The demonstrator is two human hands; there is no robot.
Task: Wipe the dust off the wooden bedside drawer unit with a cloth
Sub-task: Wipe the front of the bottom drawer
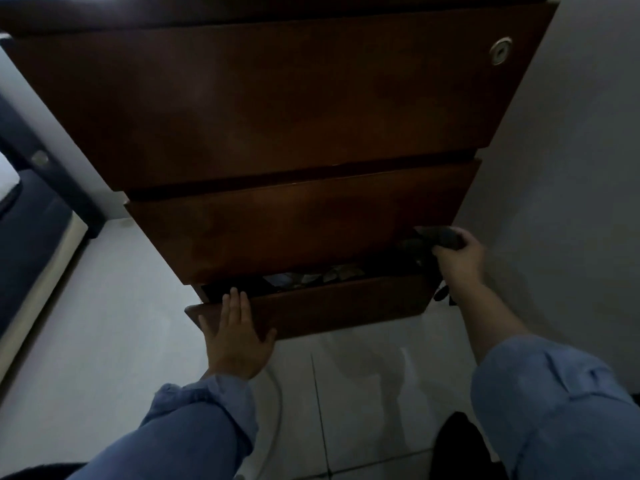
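Drawer unit (277,109) abuts the wall (571,168) rightward; bottom drawer (329,303) ajar, left hand (235,334) spread flat against it, right hand (457,258) clutching cloth (440,237) at the drawer's right corner

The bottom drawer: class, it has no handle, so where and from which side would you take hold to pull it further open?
Grip the top edge of the bottom drawer front, coming from above with fingers hooked into the open gap, as the left hand does. The front is flat and handleless, and it stands out from the middle drawer, exposing that lip.
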